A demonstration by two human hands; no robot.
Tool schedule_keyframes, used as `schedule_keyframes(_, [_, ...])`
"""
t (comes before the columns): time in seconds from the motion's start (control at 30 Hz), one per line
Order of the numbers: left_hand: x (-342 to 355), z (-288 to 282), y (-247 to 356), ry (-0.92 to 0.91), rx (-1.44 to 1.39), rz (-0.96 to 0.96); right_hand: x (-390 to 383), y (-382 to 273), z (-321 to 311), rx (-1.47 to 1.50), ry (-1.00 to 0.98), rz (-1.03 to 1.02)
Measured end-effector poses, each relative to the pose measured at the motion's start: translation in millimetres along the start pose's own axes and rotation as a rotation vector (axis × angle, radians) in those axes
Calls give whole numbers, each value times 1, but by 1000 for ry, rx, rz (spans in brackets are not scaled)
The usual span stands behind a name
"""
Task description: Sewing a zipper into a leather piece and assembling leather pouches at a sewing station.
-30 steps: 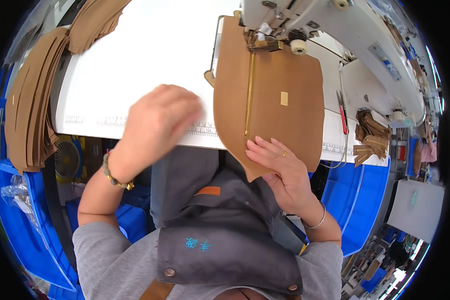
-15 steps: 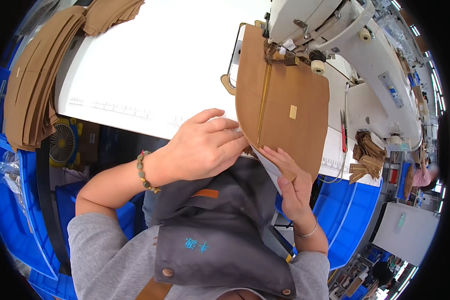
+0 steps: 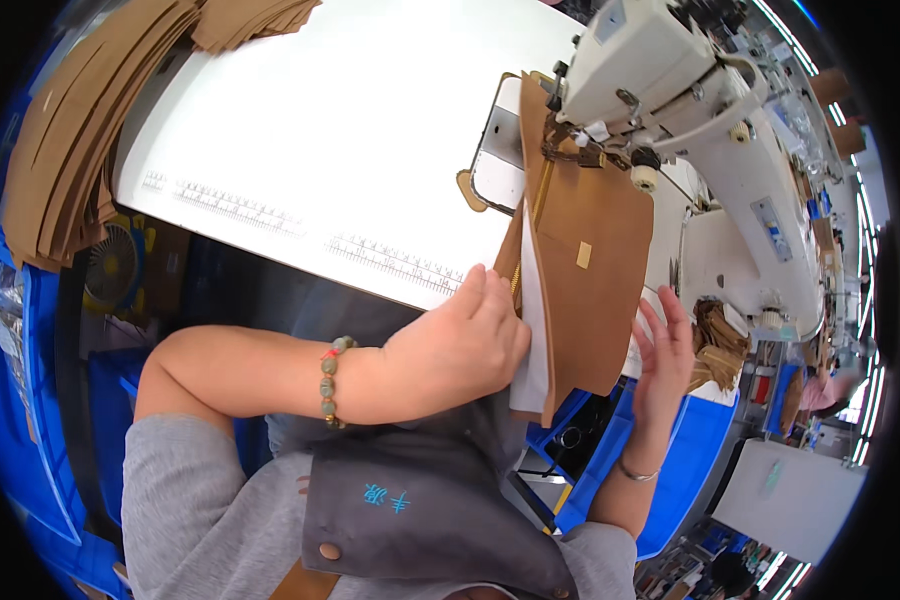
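A brown leather-like panel (image 3: pixel 595 310) lies under the head of a white sewing machine (image 3: pixel 650 90). A gold-toothed zipper (image 3: pixel 544 190) runs along it toward me, and its raised fold shows a pale lining (image 3: pixel 537 340). A small yellow tab is stuck on its face. My left hand (image 3: pixel 460 345) is closed at the near end, pinching the panel's edge beside the zipper; its fingertips are partly hidden. My right hand (image 3: pixel 664 355) is off the panel, just right of its near right corner, fingers apart and holding nothing.
Stacked brown pieces (image 3: pixel 80 140) lie at the far left. The white tabletop (image 3: pixel 320 130) has printed rulers along its near edge. Brown scraps (image 3: pixel 718 345) sit at the right by the machine base. Blue bins (image 3: pixel 690 450) stand below on both sides.
My right hand has let go of the panel and moved right. My left hand has come nearer to me, and the panel's left part now stands folded up, showing the lining.
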State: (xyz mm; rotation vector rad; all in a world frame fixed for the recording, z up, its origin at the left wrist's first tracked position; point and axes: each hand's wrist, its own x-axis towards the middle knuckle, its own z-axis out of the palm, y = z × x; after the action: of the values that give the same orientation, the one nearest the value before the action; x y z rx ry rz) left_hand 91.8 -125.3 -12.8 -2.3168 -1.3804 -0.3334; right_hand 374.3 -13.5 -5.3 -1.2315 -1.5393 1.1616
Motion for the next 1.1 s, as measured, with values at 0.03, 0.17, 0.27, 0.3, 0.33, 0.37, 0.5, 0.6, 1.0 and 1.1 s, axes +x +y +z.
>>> schedule_keyframes(0.03, [0,1,2,2,2,-17,9,-1,-13,215,8,141])
schedule_keyframes(0.17, [-1,3,3,-14,-33,-15,26,1,-30,672,-718,406])
schedule_keyframes(0.27, [-2,5,1,3,-78,-28,-4,10,-7,-121,-459,-170])
schedule_keyframes(0.3, [-3,6,1,18,-85,-29,-12,12,2,-268,-414,-283])
schedule_keyframes(0.33, [-3,6,1,16,-86,-33,-16,14,10,-400,-379,-424])
schedule_keyframes(0.37, [-3,6,0,19,-99,-30,-17,16,18,-399,-399,-421])
schedule_keyframes(0.5, [-4,5,-4,6,-140,0,-11,19,39,-441,-404,-504])
schedule_keyframes(0.6, [-7,3,-7,16,-125,22,-5,16,41,-448,-414,-521])
schedule_keyframes(1.0, [-5,5,-9,46,-118,60,53,0,32,-453,-351,-546])
schedule_keyframes(1.1, [-4,4,-10,49,-145,62,71,-1,35,-449,-347,-561])
